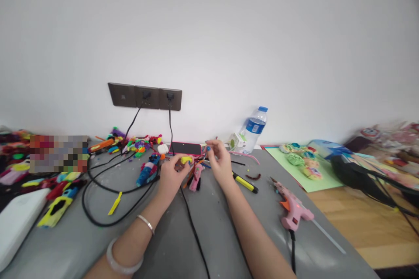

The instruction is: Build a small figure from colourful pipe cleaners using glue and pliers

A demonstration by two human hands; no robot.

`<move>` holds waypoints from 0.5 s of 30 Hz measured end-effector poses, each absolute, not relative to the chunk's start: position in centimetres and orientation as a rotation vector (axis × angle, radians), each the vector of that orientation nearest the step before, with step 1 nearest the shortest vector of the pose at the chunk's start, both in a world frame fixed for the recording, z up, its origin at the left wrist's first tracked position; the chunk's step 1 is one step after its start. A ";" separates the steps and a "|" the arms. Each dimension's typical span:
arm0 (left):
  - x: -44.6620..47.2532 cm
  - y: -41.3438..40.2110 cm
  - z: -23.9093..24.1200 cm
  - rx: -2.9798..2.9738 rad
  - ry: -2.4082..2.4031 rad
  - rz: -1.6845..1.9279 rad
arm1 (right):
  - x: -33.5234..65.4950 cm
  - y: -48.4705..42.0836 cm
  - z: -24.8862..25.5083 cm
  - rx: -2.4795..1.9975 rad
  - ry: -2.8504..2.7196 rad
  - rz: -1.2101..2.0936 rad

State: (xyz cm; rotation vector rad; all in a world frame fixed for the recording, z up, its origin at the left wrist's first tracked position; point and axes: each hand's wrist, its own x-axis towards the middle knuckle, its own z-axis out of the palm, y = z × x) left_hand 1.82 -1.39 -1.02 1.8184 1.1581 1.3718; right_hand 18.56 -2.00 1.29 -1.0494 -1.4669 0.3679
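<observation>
My left hand [173,173] is closed in a pinch on a small yellow fuzzy piece [187,159]. Just to its right, my right hand [220,163] has thumb and index finger drawn together; anything between them is too small to make out. Under and between the hands lies a pink fuzzy pipe-cleaner figure [195,178] with dark ends, beside several loose pipe cleaners in orange and blue. A phone [186,148] with a pink edge lies behind the hands. A yellow and black marker-like tool [245,182] rests right of my right wrist.
A pink glue gun [295,212] with a cable lies at right. A water bottle [256,128] leans by the wall. Black cables [98,222] loop at left among colourful fuzzy figures [147,169]. Green paper [322,182] holds small crafts. A white device [24,226] sits front left.
</observation>
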 end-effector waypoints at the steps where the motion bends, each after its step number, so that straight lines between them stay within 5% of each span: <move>1: 1.8 -1.5 -1.0 1.815 1.153 1.368 | 18.9 -2.3 2.4 -1.048 -1.444 0.348; 8: 1.8 -1.6 -1.0 1.795 1.153 1.407 | 24.7 -9.1 9.9 -1.584 -1.582 0.250; 15: 1.9 -1.6 -1.1 1.787 1.184 1.406 | 34.4 -18.4 3.9 -2.593 -1.129 0.522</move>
